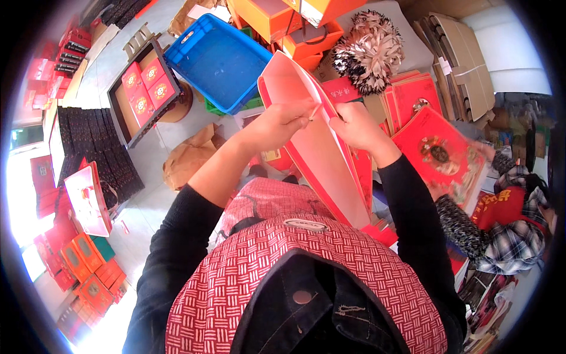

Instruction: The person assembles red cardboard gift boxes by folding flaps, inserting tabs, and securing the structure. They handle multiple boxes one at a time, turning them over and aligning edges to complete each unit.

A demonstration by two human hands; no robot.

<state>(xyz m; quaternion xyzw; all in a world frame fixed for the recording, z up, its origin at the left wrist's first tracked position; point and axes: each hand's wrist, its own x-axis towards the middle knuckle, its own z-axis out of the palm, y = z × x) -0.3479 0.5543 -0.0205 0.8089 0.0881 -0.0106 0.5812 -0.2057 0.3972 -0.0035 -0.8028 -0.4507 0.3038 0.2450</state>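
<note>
A tall red paper gift bag [330, 159] with a pale pink inside stands up in front of my body, its mouth spread open. My right hand [358, 127] is closed on its right edge, thumb against the inner side. Over the opening, my left hand [282, 125] is closed with fingers pinched together. A small pale strip [315, 112] sticks out at its fingertips, too small to tell its kind. The bag's lower end reaches down to my red patterned apron [295, 253].
Ahead lies a blue plastic crate [221, 59]; left of it, a tray [132, 133] holds red boxes. Orange boxes [265, 17] and a feather duster-like bundle [368, 50] stand beyond. At right, another person's hands hold a red printed panel [436, 150]. Brown paper [191, 156] lies left.
</note>
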